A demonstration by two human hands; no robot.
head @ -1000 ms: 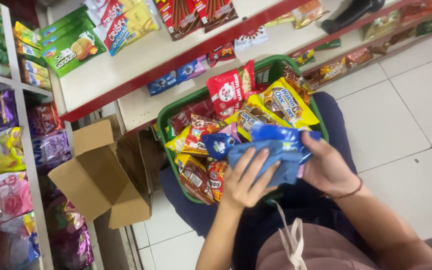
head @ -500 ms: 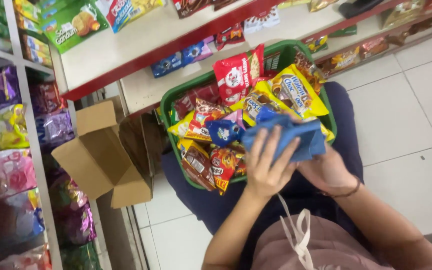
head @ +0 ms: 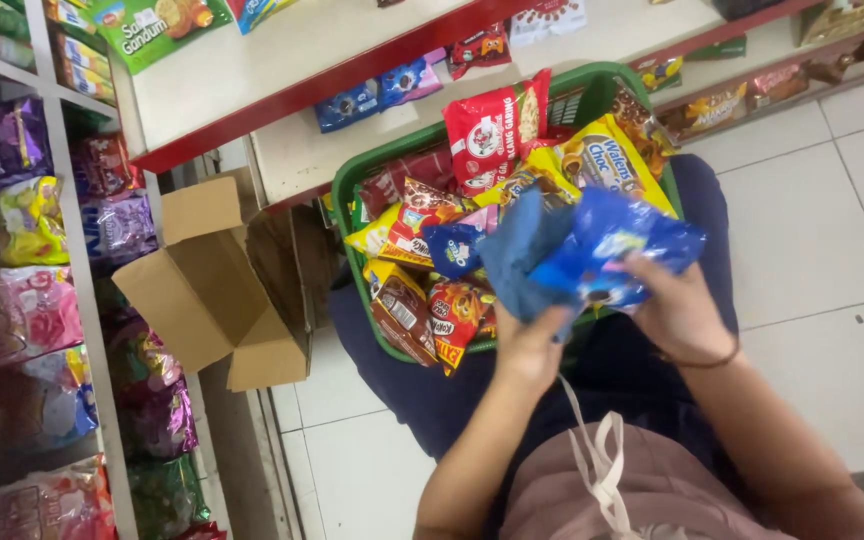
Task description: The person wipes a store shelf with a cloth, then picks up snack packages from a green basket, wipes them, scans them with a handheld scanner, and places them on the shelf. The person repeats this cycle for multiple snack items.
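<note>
Shelves: white boards with red edges, snack packs along them, above the floor tiles
Cardboard box: open and empty, lying on its side at the shelf foot
Basket: green, on the person's lap, heaped with snack packets
Blue packs: a bundle, lifted higher and turned since a second ago, now clear above the basket's near edge
Left hand: closed on the bundle's lower end
Right hand: clasping its right side
</note>
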